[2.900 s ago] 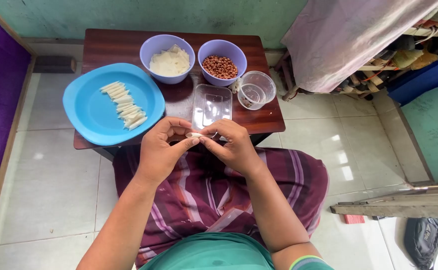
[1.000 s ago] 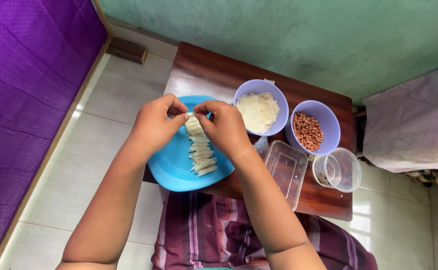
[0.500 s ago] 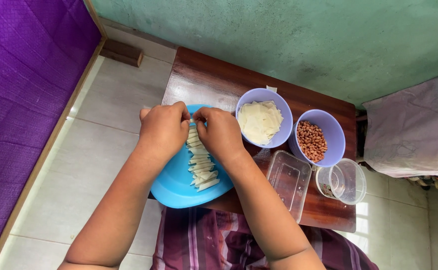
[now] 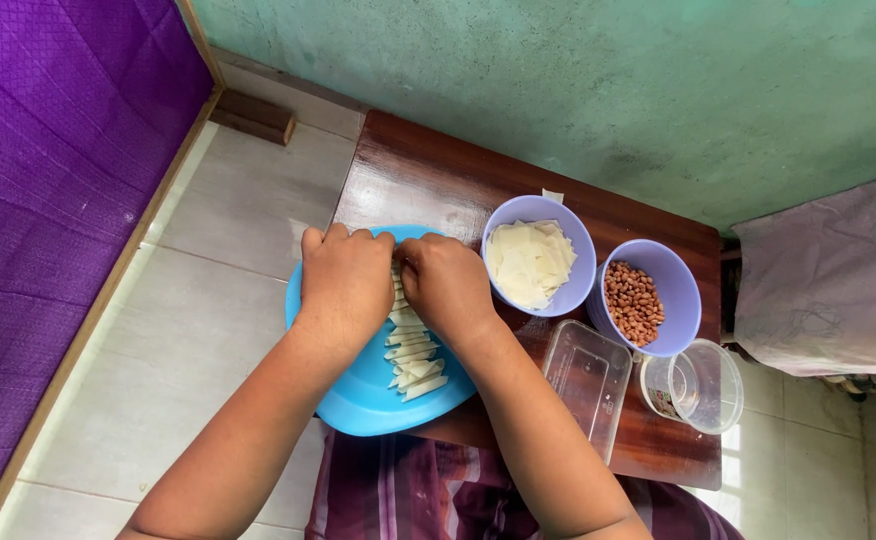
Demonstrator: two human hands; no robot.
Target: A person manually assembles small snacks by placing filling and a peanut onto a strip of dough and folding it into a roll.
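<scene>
A row of pale rolled wrappers (image 4: 410,352) lies on a blue plate (image 4: 358,390) at the left, near edge of a dark wooden table (image 4: 428,175). Both hands press knuckles-up over the row's far end — the left hand (image 4: 346,280) and right hand (image 4: 448,285) with fingers curled under; whether they grip a roll cannot be told. To the right stand a lilac bowl of flat wrappers (image 4: 536,262), a lilac bowl of peanuts (image 4: 648,298), an empty clear rectangular tub (image 4: 588,378) and a clear round container (image 4: 696,385).
</scene>
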